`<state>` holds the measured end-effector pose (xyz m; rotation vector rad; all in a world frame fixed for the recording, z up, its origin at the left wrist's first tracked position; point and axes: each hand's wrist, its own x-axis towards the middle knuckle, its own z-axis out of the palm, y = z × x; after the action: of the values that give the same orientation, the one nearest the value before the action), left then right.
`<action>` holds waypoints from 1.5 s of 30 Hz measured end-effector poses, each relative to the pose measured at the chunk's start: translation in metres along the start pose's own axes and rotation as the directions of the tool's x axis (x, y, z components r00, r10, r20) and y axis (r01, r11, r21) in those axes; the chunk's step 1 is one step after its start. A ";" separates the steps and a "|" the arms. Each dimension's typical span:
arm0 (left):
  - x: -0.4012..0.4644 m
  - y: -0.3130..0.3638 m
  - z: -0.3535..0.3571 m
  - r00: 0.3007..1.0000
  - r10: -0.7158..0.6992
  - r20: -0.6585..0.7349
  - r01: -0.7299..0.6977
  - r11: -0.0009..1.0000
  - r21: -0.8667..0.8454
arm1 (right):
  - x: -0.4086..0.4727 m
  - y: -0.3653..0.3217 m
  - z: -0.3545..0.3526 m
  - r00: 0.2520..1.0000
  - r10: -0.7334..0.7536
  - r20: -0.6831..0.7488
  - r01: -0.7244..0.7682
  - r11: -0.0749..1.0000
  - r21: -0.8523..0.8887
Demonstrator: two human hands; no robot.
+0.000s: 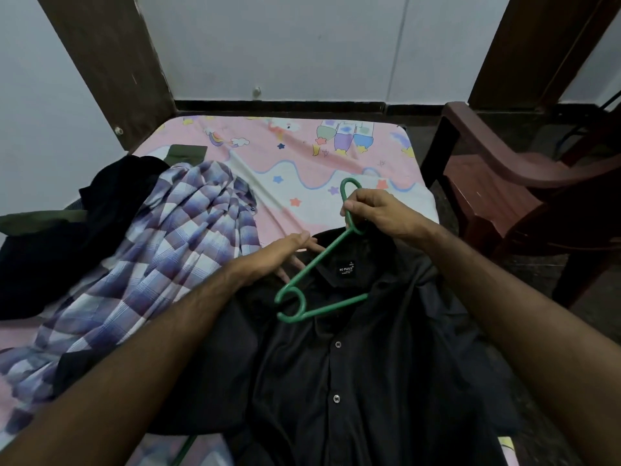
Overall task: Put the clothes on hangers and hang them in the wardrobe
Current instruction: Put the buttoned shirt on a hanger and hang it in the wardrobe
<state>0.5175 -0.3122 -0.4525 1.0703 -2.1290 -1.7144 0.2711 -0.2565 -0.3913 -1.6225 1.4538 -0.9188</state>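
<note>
Head view shows your right hand (379, 215) curled round the neck of a green plastic hanger (322, 257), just below its hook, with the thumb pressed to the rod. One rounded shoulder loop of the hanger lies on top of the black shirt (353, 364); the other arm is tucked inside the collar. Your left hand (285, 250) lies flat with straight fingers on the shirt's collar edge, gripping nothing. That smooth, dark, buttoned shirt is spread on the bed (302, 156), whose pink sheet carries cartoon prints. Beside it sits a crumpled purple-and-white checked shirt (174, 237), near a heap of dark clothing (67, 240). A brown moulded plastic chair (504, 183) stands at the bed's right.
</note>
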 end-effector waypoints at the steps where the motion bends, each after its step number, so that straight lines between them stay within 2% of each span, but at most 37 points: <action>1: 0.005 -0.007 -0.001 0.995 0.028 -0.100 -0.026 0.999 0.025 | -0.001 -0.001 -0.001 1.000 -0.003 0.010 0.003 1.000 -0.011; 3: 0.015 -0.020 0.001 0.937 0.068 -0.344 -0.029 0.993 0.116 | -0.003 -0.002 -0.005 1.000 -0.028 0.012 0.028 1.000 -0.008; 4: 0.018 -0.023 0.003 0.925 0.048 -0.378 0.004 0.991 0.134 | -0.004 -0.002 -0.008 0.999 -0.036 0.013 0.036 0.999 -0.006; 7: 0.030 -0.034 0.015 0.950 -0.069 -0.306 0.121 0.980 0.156 | -0.009 -0.006 -0.013 0.997 -0.058 0.045 0.058 0.998 0.006; 10: 0.055 -0.062 0.025 0.975 0.016 -0.221 0.075 0.914 0.399 | -0.012 -0.006 -0.017 0.994 -0.084 0.067 0.080 0.995 0.063; 12: 0.058 -0.069 0.022 0.960 0.043 -0.276 0.083 0.899 0.430 | -0.014 -0.006 -0.020 0.995 -0.088 0.038 0.085 0.993 0.079; 14: 0.031 -0.046 0.009 0.902 0.120 -0.415 0.058 0.918 0.392 | -0.015 -0.006 -0.024 0.996 -0.089 -0.033 0.090 0.994 0.056; 16: 0.011 -0.036 -0.012 0.866 0.178 -0.467 -0.013 0.942 0.336 | -0.013 -0.007 -0.023 0.988 -0.099 -0.120 0.093 0.994 -0.050; 19: -0.012 -0.016 -0.042 0.853 0.181 -0.490 -0.023 0.951 0.310 | -0.009 -0.008 -0.009 0.972 -0.110 -0.207 0.054 0.964 -0.259; 21: -0.026 -0.003 -0.057 0.865 0.200 -0.461 -0.029 0.935 0.352 | -0.009 -0.007 0.000 0.962 -0.110 -0.252 0.024 0.946 -0.323; 23: -0.038 0.002 -0.067 0.882 0.219 -0.417 0.011 0.875 0.484 | -0.009 -0.004 0.005 0.950 -0.102 -0.296 0.001 0.947 -0.322; 25: -0.047 0.003 -0.070 0.883 0.235 -0.406 0.083 0.773 0.630 | -0.009 -0.003 0.006 0.938 -0.092 -0.333 -0.022 0.945 -0.325; 27: -0.056 0.008 -0.065 0.875 0.263 -0.406 0.100 0.722 0.685 | -0.008 -0.002 0.009 0.935 -0.087 -0.344 -0.040 0.938 -0.345; 28: -0.058 0.014 -0.060 0.865 0.269 -0.423 0.092 0.744 0.662 | -0.007 -0.003 0.012 0.941 -0.078 -0.330 -0.051 0.930 -0.364; 29: -0.059 0.020 -0.054 0.853 0.251 -0.457 0.066 0.817 0.573 | -0.005 -0.003 0.015 0.952 -0.056 -0.302 -0.069 0.918 -0.389; 31: -0.056 0.034 -0.040 0.836 0.192 -0.515 -0.033 0.953 0.301 | 0.004 -0.003 0.018 0.977 0.000 -0.211 -0.096 0.891 -0.443; 33: -0.047 0.042 -0.024 0.833 0.159 -0.529 -0.126 0.987 0.099 | 0.022 -0.002 0.020 0.989 0.049 -0.141 -0.107 0.888 -0.448; 36: -0.026 0.039 -0.003 0.860 0.118 -0.497 -0.119 0.992 0.031 | 0.054 -0.001 0.026 0.988 0.069 -0.136 -0.122 0.891 -0.438; 37: -0.018 0.032 0.003 0.875 0.100 -0.474 -0.082 0.995 0.059 | 0.063 0.001 0.030 0.979 0.087 -0.184 -0.165 0.865 -0.474; 40: -0.006 0.000 0.020 0.915 0.075 -0.396 0.036 0.964 0.264 | 0.077 0.023 0.041 0.936 0.187 -0.299 -0.346 0.655 -0.672; 43: -0.007 -0.038 0.034 0.941 0.111 -0.319 0.041 0.899 0.435 | 0.065 0.048 0.047 0.940 0.307 -0.150 -0.319 0.629 -0.709; 45: -0.008 -0.054 0.042 0.940 0.165 -0.299 0.013 0.858 0.513 | 0.048 0.058 0.041 0.958 0.267 -0.102 -0.251 0.614 -0.748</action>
<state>0.5214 -0.2782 -0.5122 1.2673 -2.4018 -0.8528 0.2865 -0.3051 -0.4603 -1.8817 2.1683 -0.0753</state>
